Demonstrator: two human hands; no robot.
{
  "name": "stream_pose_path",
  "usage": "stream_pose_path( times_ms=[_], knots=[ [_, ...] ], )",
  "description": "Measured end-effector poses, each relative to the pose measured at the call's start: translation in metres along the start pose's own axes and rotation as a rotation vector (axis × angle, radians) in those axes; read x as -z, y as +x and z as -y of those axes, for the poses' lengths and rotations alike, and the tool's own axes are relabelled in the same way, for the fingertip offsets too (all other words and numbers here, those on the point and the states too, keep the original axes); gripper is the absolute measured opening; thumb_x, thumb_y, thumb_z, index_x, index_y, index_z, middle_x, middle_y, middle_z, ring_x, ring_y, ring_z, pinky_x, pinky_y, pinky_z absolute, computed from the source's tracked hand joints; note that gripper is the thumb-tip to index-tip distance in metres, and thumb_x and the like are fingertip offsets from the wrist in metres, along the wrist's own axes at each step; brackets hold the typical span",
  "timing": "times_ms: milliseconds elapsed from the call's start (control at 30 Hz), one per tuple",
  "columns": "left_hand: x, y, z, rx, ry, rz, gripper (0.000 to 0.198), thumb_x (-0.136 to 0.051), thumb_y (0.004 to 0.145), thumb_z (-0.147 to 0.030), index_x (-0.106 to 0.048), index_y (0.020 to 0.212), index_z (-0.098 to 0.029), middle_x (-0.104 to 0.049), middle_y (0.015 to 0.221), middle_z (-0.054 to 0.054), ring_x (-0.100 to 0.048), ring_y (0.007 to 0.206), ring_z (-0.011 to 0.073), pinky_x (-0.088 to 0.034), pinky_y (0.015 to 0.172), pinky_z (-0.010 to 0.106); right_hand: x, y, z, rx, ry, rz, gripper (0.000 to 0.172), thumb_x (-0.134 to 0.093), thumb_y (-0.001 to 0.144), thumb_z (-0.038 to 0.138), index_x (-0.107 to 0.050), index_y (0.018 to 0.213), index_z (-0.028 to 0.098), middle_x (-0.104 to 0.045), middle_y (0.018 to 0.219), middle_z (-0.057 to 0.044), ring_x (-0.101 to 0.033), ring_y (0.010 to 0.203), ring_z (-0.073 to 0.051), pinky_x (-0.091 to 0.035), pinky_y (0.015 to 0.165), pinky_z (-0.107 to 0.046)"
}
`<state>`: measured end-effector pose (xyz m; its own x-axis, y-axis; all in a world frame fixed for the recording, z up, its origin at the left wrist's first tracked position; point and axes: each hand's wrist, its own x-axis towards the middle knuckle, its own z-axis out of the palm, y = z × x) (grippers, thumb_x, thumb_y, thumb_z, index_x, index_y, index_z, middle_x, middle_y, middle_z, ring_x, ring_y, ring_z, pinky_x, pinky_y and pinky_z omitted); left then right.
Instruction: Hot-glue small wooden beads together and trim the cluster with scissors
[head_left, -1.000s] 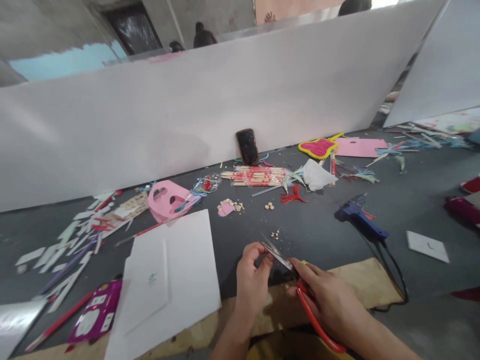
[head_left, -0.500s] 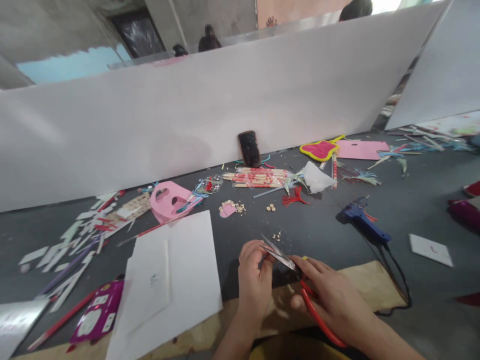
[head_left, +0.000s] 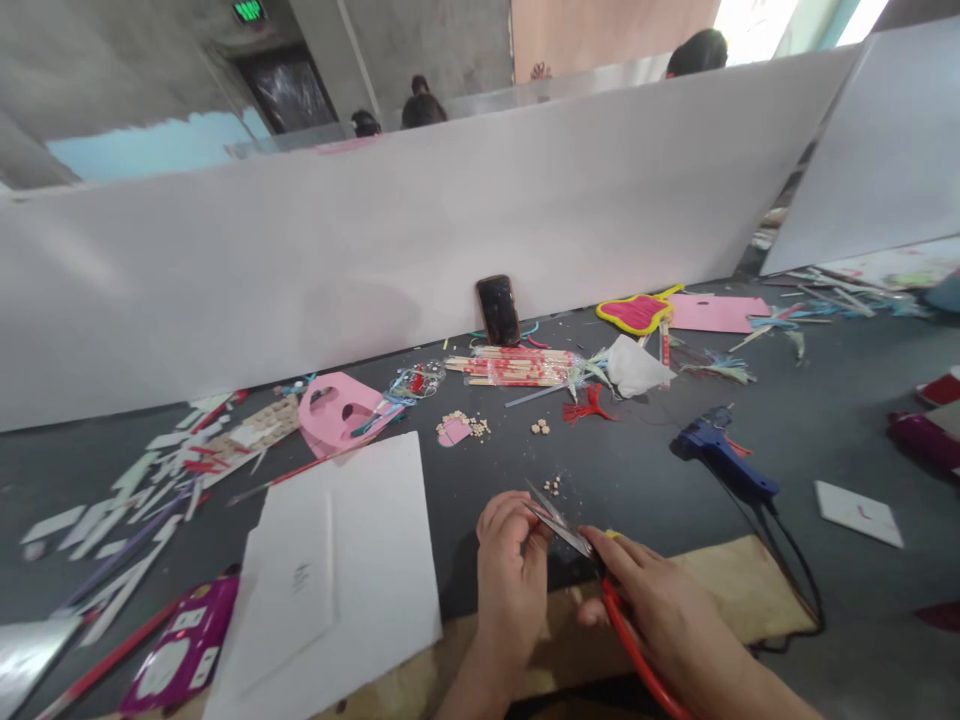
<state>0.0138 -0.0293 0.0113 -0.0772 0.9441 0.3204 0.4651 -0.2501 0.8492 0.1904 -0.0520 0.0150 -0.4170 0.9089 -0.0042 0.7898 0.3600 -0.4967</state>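
Red-handled scissors (head_left: 562, 530) are gripped in my right hand (head_left: 664, 595), their blades a little apart and pointing up and left. The blade tips reach the fingers of my left hand (head_left: 514, 555). Those fingers are curled together in a pinch, and whatever they hold is too small or hidden to make out. Just beyond the blades lies a small cluster of pale beige bits (head_left: 553, 486). Farther off are another few round beige pieces (head_left: 540, 427) and a pile of similar bits around a pink paper piece (head_left: 454, 431).
White sheets (head_left: 375, 540) lie on my left, with a purple packet (head_left: 180, 640) beside them. A blue glue gun (head_left: 724, 455) with its cord rests at right. Behind are wrapped sticks (head_left: 517, 367), a phone (head_left: 498, 310) and a white partition (head_left: 225, 270).
The camera view has tilted up slightly, so the table things sit lower. The scissor blades look a little closer together; both hands stay in nearly the same place.
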Motion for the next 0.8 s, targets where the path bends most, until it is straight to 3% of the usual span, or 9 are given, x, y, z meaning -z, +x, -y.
stream_pose_path(
  times_ms=[100,267,433,533,800],
  knots=[
    [-0.003,0.0,0.001,0.037,-0.005,-0.014,0.019,-0.051,0.088,-0.023,-0.066,0.078,-0.019,-0.067,0.092,0.009,-0.06,0.095,0.0243,-0.047,0.088,0.043,-0.002,0.002,0.0,-0.004,0.006,0.006,0.043,-0.045,0.086,0.018,-0.051,0.128,0.01,-0.069,0.103,-0.016,-0.068,0.087,-0.027,-0.055,0.075,-0.037],
    [-0.003,0.0,0.005,0.119,-0.012,-0.029,0.017,-0.054,0.086,-0.026,-0.068,0.082,-0.019,-0.068,0.094,0.009,-0.06,0.095,0.0247,-0.047,0.088,0.043,0.0,0.006,0.006,-0.037,-0.008,0.028,0.032,-0.045,0.091,0.03,-0.057,0.118,0.017,-0.072,0.087,-0.01,-0.07,0.075,-0.024,-0.052,0.064,-0.03],
    [-0.002,0.0,0.008,0.16,-0.058,-0.008,0.018,-0.054,0.087,-0.028,-0.069,0.082,-0.019,-0.068,0.092,0.009,-0.061,0.093,0.0241,-0.048,0.086,0.04,0.004,0.012,0.012,-0.072,-0.072,0.087,0.027,-0.042,0.092,0.03,-0.059,0.109,0.018,-0.073,0.084,-0.009,-0.071,0.072,-0.025,-0.049,0.058,-0.029],
    [-0.002,0.0,0.006,0.163,-0.095,0.012,0.02,-0.052,0.088,-0.029,-0.068,0.081,-0.018,-0.067,0.093,0.009,-0.061,0.093,0.0234,-0.048,0.085,0.038,0.006,0.01,0.01,-0.061,-0.047,0.11,0.03,-0.042,0.092,0.031,-0.057,0.112,0.016,-0.072,0.087,-0.011,-0.07,0.075,-0.025,-0.05,0.062,-0.03],
    [0.002,0.004,0.001,0.084,-0.141,0.069,0.025,-0.051,0.089,-0.03,-0.069,0.076,-0.02,-0.067,0.096,0.01,-0.058,0.101,0.0249,-0.045,0.091,0.041,0.008,0.0,0.004,-0.017,0.038,0.001,0.05,-0.053,0.086,0.041,-0.049,0.128,0.015,-0.066,0.106,-0.015,-0.066,0.091,-0.027,-0.052,0.078,-0.038]
  ],
)
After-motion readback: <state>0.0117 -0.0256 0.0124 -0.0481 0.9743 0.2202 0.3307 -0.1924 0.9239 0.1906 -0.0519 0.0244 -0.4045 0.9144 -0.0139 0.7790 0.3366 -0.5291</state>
